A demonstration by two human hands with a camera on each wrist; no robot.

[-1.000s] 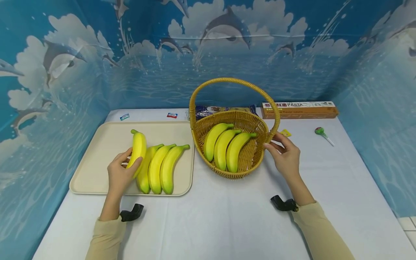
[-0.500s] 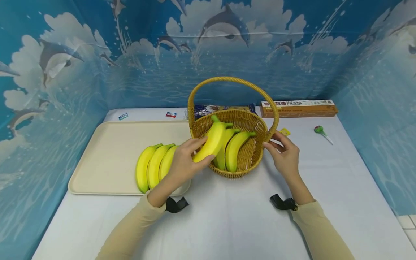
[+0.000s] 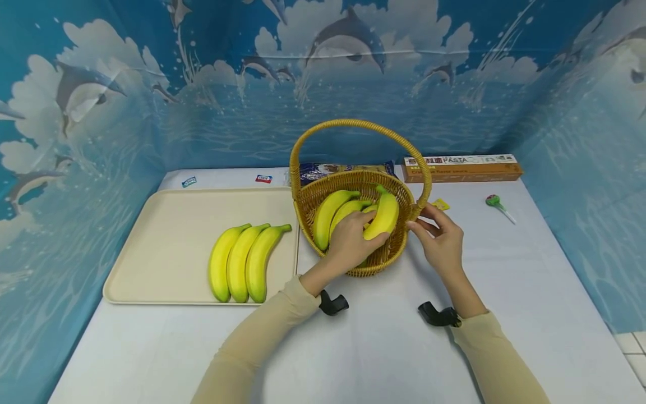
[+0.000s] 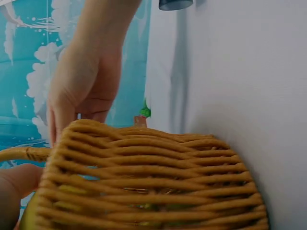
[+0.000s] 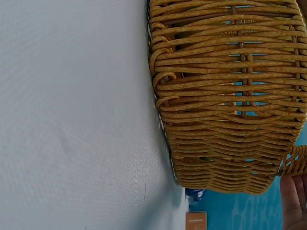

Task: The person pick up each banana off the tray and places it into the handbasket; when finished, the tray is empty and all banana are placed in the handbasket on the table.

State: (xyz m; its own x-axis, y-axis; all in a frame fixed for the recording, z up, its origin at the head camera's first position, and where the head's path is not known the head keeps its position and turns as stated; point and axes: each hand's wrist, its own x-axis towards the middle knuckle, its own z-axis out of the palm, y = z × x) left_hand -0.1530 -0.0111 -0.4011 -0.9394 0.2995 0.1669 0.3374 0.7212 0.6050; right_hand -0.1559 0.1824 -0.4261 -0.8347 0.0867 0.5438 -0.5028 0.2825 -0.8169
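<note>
My left hand [image 3: 350,238] grips a yellow banana [image 3: 384,216] over the right side of the wicker basket [image 3: 314,247]. Under and beside that hand, several other bananas lie in the basket, partly covered by it; the leftmost banana [image 3: 328,216] shows best. With thumb and fingers my right hand [image 3: 441,238] holds the basket's right rim at the foot of its tall handle [image 3: 360,123]. In the left wrist view the woven wall [image 4: 153,177] hides most of the contents. The right wrist view shows the basket's side [image 5: 230,96] with right-hand fingers [image 5: 292,201] at the handle's base.
Left of the basket, a cream tray [image 3: 161,247] bears three bananas [image 3: 239,264]. Behind stand a dark snack packet [image 3: 348,170] and a pasta box [image 3: 461,169]. A lollipop [image 3: 499,207] lies at the right; two small wrapped sweets, one a red packet [image 3: 263,179], lie behind the tray.
My left hand has carried a banana from the tray rightward into the basket's opening, leaving three on the tray. The right hand has stayed at the basket's rim.
</note>
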